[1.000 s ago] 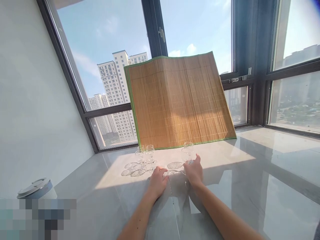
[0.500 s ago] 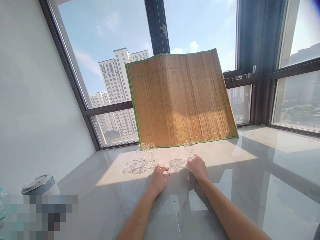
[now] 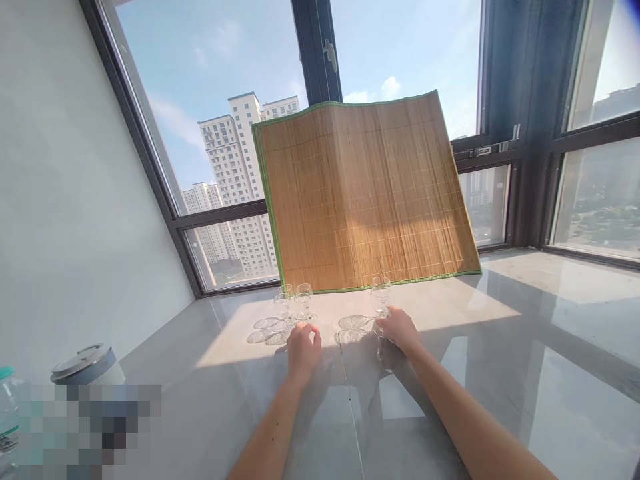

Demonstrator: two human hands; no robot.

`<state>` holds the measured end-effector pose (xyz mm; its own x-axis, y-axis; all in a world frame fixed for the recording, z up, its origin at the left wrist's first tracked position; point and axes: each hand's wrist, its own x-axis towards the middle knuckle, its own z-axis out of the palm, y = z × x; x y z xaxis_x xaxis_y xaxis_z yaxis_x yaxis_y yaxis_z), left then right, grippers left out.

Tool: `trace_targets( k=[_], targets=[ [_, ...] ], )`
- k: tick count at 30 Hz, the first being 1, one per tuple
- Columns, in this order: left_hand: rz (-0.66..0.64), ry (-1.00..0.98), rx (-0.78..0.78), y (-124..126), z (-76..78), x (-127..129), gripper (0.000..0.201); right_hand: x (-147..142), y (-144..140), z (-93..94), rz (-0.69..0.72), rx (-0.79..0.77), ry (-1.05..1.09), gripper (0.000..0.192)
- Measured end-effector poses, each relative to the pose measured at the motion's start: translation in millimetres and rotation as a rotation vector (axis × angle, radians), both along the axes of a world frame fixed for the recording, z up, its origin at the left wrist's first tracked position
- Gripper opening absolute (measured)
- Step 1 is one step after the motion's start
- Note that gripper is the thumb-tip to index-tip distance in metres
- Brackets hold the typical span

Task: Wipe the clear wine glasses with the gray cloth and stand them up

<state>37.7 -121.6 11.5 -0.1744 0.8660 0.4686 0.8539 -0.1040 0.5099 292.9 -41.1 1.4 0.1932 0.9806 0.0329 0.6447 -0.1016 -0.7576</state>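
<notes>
Clear stemmed glasses stand on the glossy pale surface in front of a bamboo mat. The fingers of my right hand (image 3: 399, 329) are closed around the lower stem of one glass (image 3: 381, 289), which is upright at the right. My left hand (image 3: 303, 345) is just in front of the left group, its thumb and forefinger curved with a gap between them. In that group a front glass (image 3: 303, 304) is nearest to it, with another glass (image 3: 282, 305) beside it and more rims close behind. My left hand partly hides the bases.
The bamboo mat (image 3: 370, 200) with green edging leans against the window behind the glasses. A lidded cup (image 3: 90, 365) and a plastic bottle (image 3: 7, 413) stand at the left, partly under a blurred patch. A white wall (image 3: 75, 200) bounds the left side.
My left hand has moved left and a little forward, closer to the left group of glasses. My right hand stays at the same glass. The view has shifted slightly.
</notes>
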Motion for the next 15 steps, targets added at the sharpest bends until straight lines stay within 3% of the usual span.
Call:
trace_targets(
  k=[6,15],
  targets=[
    [0.146,-0.002,-0.017,2.0,0.8,-6.6,0.02,5.0,6.6,-0.3,0.024,-0.01,0.028,0.056],
    [0.14,0.042,-0.217,8.3,-7.7,-6.2,0.033,7.1,9.7,1.8,0.03,-0.022,0.06,0.056]
  ],
)
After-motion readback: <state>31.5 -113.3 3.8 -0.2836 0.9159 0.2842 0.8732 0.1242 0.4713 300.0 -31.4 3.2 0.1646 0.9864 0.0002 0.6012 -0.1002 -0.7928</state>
